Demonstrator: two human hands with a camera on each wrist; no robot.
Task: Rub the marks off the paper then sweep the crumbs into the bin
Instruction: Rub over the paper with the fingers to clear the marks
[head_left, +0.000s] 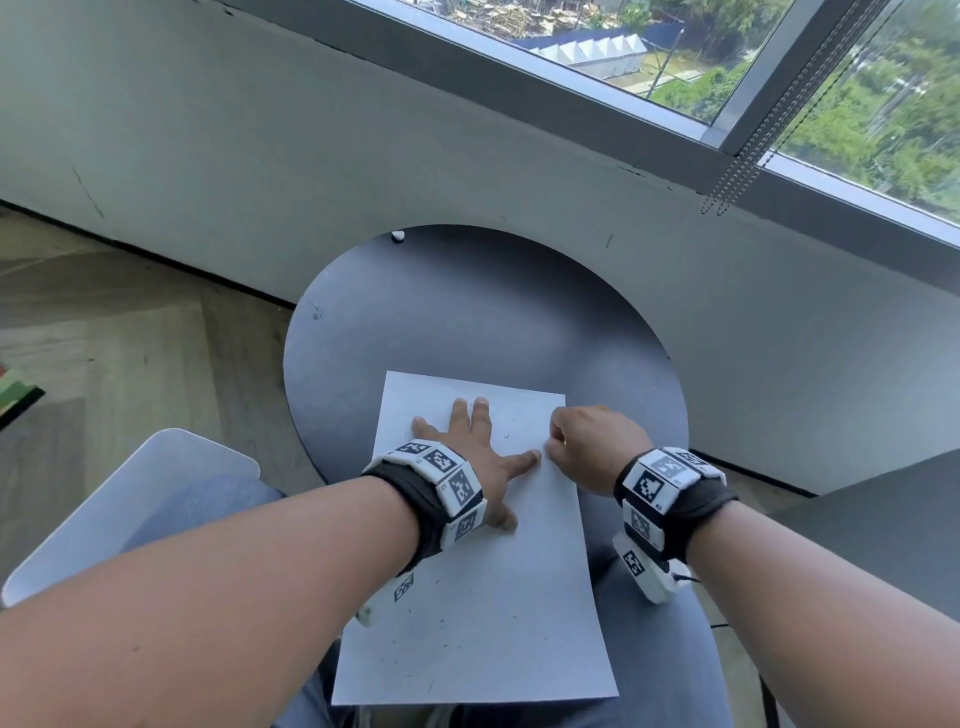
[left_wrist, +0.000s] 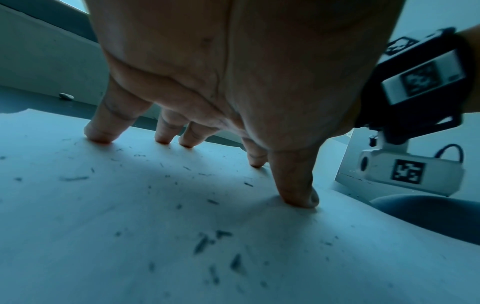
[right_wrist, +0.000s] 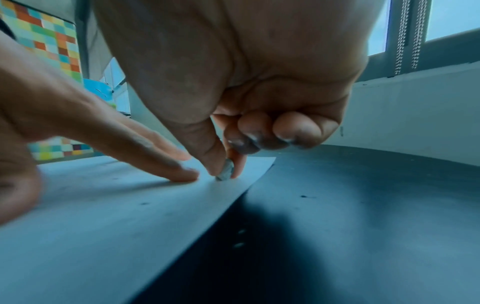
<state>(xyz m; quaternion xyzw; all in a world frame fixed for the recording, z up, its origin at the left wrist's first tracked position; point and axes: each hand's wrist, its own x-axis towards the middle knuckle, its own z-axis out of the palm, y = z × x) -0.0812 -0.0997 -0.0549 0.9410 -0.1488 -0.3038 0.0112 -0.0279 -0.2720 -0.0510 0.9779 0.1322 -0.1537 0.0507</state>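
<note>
A white sheet of paper (head_left: 483, 597) lies on the round dark table (head_left: 467, 312) and overhangs its near edge. My left hand (head_left: 467, 447) presses flat on the sheet's upper part, fingers spread and straight (left_wrist: 100, 133). My right hand (head_left: 582, 447) is at the sheet's right edge, thumb and forefinger pinching a small grey eraser (right_wrist: 225, 170) with its tip on the paper (right_wrist: 130, 205). The other right fingers are curled in. Dark eraser crumbs (left_wrist: 207, 240) are scattered over the sheet (left_wrist: 103, 257). A few faint marks (head_left: 506, 435) show between the hands.
A white bin (head_left: 140, 499) stands on the floor to the left, below the table's level. A small white lump (head_left: 398, 236) sits at the table's far edge. A grey wall and window are close behind. Another dark tabletop (head_left: 883, 519) is at the right.
</note>
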